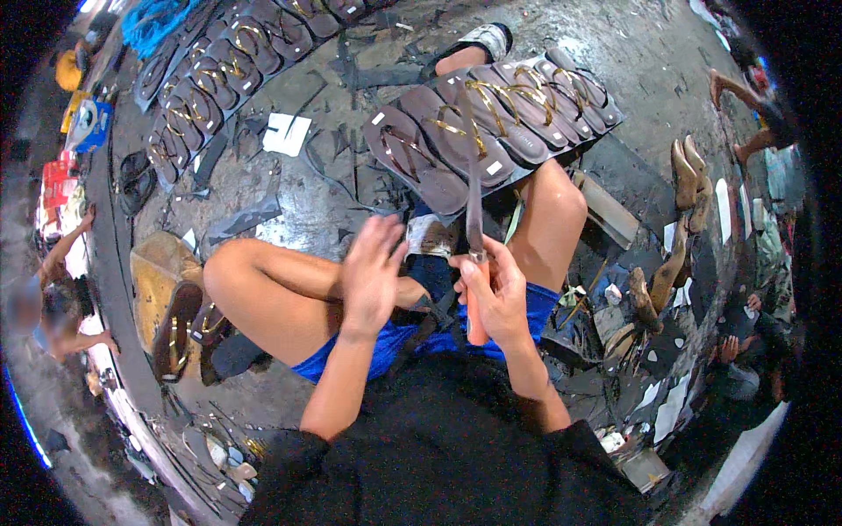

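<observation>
My right hand (496, 294) is closed round the orange handle (476, 323) of a knife. Its long, narrow blade (474, 206) points up and away from me, crossing in front of the sandals. My left hand (372, 273), somewhat blurred, hovers over my lap with its fingers stretched out and holds nothing. Beneath the hands, a pale greyish piece (431, 235) lies between my legs, partly hidden. Just beyond my knees, a row of dark brown sandals (445, 188) with gold and dark straps rests side by side on a board.
More strapped sandals (210, 96) line the far left. A worn yellowish block (156, 263) with sandals against it stands left of my knee. Wooden shoe lasts (687, 188) lie to the right. Scraps and a white sheet (286, 134) litter the floor. Other people sit at both sides.
</observation>
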A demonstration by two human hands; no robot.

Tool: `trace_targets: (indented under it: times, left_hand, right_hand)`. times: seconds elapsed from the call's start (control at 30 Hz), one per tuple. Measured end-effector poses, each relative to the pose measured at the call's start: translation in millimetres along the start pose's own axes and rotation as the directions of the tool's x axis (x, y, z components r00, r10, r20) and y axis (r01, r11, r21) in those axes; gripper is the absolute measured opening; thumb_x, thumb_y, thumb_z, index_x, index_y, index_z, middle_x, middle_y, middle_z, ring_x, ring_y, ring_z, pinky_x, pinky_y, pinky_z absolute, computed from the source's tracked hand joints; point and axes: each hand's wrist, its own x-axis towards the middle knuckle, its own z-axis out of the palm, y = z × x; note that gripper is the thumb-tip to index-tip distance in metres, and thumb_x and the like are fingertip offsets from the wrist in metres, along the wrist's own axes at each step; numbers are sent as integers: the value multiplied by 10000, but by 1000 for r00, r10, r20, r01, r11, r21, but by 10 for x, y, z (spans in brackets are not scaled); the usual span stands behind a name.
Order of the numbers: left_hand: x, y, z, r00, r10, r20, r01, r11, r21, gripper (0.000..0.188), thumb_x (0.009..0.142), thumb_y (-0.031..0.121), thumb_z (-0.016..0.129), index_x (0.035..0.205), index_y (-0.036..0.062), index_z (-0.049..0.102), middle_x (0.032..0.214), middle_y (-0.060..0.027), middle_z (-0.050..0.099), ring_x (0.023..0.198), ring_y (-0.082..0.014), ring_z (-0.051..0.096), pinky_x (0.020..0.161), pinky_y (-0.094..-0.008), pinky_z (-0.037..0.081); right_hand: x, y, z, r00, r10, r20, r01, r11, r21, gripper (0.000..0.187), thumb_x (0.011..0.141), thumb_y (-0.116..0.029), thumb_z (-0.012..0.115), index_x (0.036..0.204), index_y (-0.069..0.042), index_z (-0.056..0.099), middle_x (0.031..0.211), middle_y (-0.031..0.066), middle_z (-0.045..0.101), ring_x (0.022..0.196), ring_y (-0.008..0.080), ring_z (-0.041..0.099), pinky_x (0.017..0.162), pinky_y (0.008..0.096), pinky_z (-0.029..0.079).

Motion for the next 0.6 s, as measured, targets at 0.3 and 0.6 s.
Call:
trace_targets:
  times: [0.3,0.6]
  left_hand:
    - [956,-117,1055,991,-118,-70,124,988,88,309,913,271,693,1126,50,654,1023,-71,713,895,-225,692,786,-396,575]
    - [1024,881,881,959,-168,-227,266,809,525,366,976,414,572,1014,58,651,894,-47,695,748,-165,675,566,-311,569]
  right_hand:
    - [-321,-181,-250,993,117,-23,-114,988,107,459,987,-128,556,1404,-12,404,1031,99,675,756,125,631,615,249,525]
    - [-155,-55,-78,985,-104,141,155,891,-427,363,955,-191,584,1255,-10,489,872,227,662,762,399,674,688,441,544]
